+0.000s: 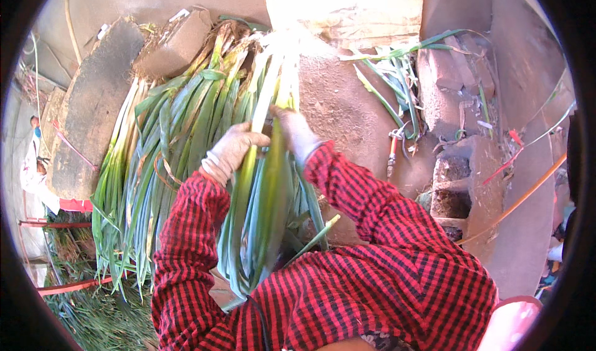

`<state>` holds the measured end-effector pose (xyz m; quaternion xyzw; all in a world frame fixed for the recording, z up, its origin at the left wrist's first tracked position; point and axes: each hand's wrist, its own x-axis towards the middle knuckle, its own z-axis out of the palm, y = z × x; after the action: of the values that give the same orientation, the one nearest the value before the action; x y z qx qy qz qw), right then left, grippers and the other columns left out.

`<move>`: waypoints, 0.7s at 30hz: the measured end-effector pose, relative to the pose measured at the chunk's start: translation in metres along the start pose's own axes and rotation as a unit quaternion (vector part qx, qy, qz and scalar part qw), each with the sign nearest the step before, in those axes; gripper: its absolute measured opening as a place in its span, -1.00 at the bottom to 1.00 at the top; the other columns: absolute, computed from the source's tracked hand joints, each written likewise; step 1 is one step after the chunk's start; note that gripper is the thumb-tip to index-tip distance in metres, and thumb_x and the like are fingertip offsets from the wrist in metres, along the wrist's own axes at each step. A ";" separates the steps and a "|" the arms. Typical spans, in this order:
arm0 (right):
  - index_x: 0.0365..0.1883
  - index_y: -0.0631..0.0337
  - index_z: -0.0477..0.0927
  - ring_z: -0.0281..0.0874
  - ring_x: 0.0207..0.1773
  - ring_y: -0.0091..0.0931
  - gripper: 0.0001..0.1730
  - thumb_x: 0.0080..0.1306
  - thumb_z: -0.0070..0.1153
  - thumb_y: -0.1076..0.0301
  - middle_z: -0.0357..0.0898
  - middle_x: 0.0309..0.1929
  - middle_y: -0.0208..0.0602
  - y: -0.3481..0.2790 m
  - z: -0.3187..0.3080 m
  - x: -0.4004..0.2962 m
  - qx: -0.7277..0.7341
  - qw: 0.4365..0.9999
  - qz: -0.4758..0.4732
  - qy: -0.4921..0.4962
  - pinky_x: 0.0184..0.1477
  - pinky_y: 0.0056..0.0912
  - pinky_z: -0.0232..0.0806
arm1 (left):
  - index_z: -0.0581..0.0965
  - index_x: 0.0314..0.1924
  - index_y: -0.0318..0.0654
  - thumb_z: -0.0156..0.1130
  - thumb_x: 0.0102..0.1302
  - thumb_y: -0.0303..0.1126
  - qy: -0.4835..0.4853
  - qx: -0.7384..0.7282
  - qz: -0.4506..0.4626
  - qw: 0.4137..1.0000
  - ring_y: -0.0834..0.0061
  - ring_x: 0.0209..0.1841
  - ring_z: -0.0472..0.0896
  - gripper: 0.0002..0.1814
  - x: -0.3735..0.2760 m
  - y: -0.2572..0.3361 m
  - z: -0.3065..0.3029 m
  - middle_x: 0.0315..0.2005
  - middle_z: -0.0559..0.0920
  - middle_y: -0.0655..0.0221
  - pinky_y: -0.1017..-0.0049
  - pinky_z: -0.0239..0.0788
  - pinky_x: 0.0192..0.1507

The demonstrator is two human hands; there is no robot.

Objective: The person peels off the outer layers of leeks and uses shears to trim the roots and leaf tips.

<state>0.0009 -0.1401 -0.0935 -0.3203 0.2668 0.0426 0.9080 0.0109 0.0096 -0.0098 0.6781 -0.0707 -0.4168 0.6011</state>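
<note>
Long green onions with white stalks are what I handle, in a light work glove on each hand. My left hand (235, 150) has its fingers and thumb around a green onion stalk (252, 157). Just right of it, my right hand (295, 129) closes on the upper part of another green onion (274, 164), whose leaves are blurred. A thick pile of green onions (186, 113) lies to the left, roots towards the top, leaves hanging down. Bright glare hides the root ends above my hands.
A dark worn board (93, 108) and a block (174, 43) border the pile. To the right lie loose leaves (400, 85), a red-handled tool (393, 150), bricks (442, 71) and a hollow block (484, 178). More green onions (107, 313) lie at lower left; part of a person (35, 169) shows at far left.
</note>
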 end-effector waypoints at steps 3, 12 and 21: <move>0.00 0.16 0.55 0.60 -0.15 -0.24 -0.61 0.55 -0.20 0.07 0.64 -0.17 -0.18 0.019 0.028 -0.006 0.137 0.982 0.122 -0.056 -0.02 -0.11 0.47 | 0.28 0.43 -0.30 0.30 0.15 -0.35 -0.039 0.102 0.052 0.993 0.46 0.23 0.43 -0.18 -0.024 0.002 -0.003 0.23 0.49 0.28 0.52 0.15 0.36; 0.17 0.28 0.41 0.54 0.06 -0.20 -0.09 0.39 -0.27 -0.49 0.52 0.01 -0.02 -0.016 0.019 0.014 0.270 0.934 0.054 -0.229 0.14 0.08 0.41 | 0.15 0.49 -0.23 0.44 0.15 -0.11 -0.020 0.051 -0.030 0.998 0.53 -0.15 0.54 -0.01 -0.118 -0.007 -0.005 -0.13 0.57 0.36 0.52 0.41 -0.09; 0.06 0.23 0.49 0.59 0.01 -0.30 -0.48 0.54 -0.20 -0.07 0.59 -0.01 -0.18 -0.072 -0.036 0.059 0.340 0.889 -0.154 -0.264 0.06 -0.11 0.50 | 0.35 0.27 -0.32 0.58 -0.06 0.19 -0.053 -0.188 -0.145 0.970 0.40 -0.35 0.56 0.04 -0.222 -0.051 0.021 -0.34 0.59 0.26 0.45 0.40 -0.28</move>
<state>0.0523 -0.2247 -0.1066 -0.0059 -0.0371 -0.1079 0.9934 -0.1661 0.1397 0.0536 0.5327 0.0769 -0.5408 0.6464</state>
